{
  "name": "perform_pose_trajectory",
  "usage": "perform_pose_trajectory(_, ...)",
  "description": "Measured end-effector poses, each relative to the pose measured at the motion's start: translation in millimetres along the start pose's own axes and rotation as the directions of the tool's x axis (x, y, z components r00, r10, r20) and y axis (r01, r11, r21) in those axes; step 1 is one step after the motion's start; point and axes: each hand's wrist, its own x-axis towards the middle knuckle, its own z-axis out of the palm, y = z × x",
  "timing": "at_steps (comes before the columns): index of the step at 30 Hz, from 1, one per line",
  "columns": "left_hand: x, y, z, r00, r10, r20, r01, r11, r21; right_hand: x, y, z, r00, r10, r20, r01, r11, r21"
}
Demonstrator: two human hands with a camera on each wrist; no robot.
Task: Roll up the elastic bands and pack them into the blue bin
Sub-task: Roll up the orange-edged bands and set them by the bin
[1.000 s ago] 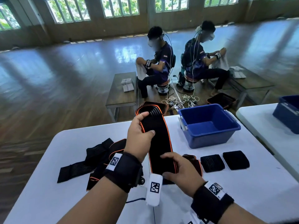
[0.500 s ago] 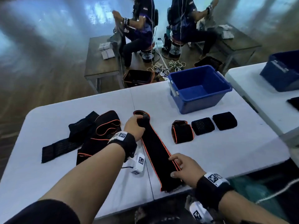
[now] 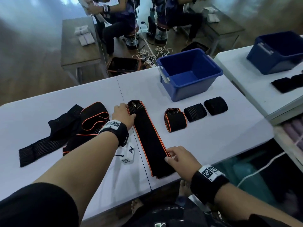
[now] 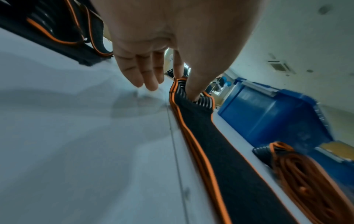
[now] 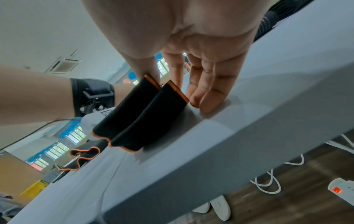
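A long black elastic band with orange edging (image 3: 150, 140) lies stretched flat down the middle of the head view, on the white folding table (image 3: 213, 136). The left hand (image 3: 123, 115) pinches its far end; only the left wrist view shows how, with thumb and forefinger closed on the striped tip (image 4: 184, 89) and the other fingers (image 4: 141, 74) hanging straight above the tabletop. The right hand (image 3: 181, 158) holds the near end at the table's front edge; the right wrist view reveals thumb and forefinger gripping the orange-trimmed edge (image 5: 153, 82) of doubled layers, the remaining fingers extended onto the table. The open blue plastic bin (image 3: 190, 74) sits in the upper centre-right of the head view. Three rolled black bands (image 3: 195, 113) rest in a row below it. A heap of unrolled black bands (image 3: 68, 126) lies at centre left.
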Motion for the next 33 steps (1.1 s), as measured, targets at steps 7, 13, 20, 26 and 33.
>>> perform_pose_trajectory(7,-90.3,-11.7,-12.0,0.962,0.094,0.258,-0.114,0.991,0.065,5.9,1.3,-5.4,0.998,0.057,-0.033,-0.051,0.984,0.168)
perform_pose_trajectory(13,-137.6,-22.6,1.3,0.939,0.053,0.339,-0.042,0.998,-0.041,16.4,1.1,5.1,0.995,0.102,0.007,-0.098,0.931,0.351)
perform_pose_trajectory(20,-154.0,-36.0,22.9,0.959,-0.054,0.279,0.132,0.954,-0.268,19.0,-2.8,9.7,0.993,0.116,0.015,-0.111,0.894,0.434)
perform_pose_trajectory(26,-176.1,-32.4,29.3,0.978,-0.166,0.125,0.203,0.887,-0.414,16.2,-0.9,1.2,0.995,0.088,0.046,-0.100,0.882,0.461)
perform_pose_trajectory(33,-191.1,-22.4,32.5,0.959,-0.248,0.139,0.284,0.822,-0.495,15.6,-7.5,-7.1,0.988,0.081,0.129,-0.138,0.837,0.529)
